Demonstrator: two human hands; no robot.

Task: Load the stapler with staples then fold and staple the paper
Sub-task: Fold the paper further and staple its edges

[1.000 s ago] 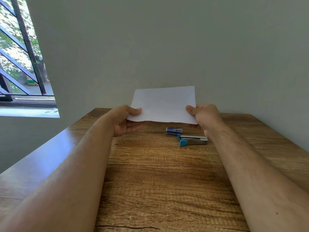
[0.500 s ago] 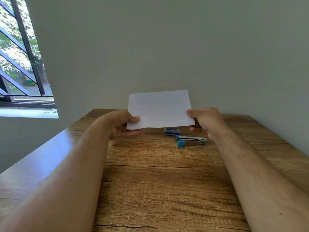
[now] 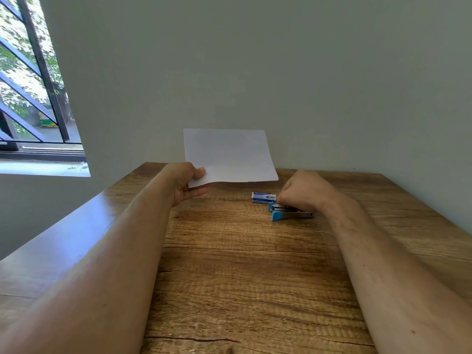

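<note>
My left hand point(image 3: 187, 183) has a pinch grip on the paper point(image 3: 229, 155) at its lower left corner, holding it up off the surface point(image 3: 242, 277). Staple box point(image 3: 263, 197) lies at 12 o'clock. My right hand point(image 3: 304, 191) curls over the stapler point(image 3: 290, 213), just at 5 o'clock of the box.
</note>
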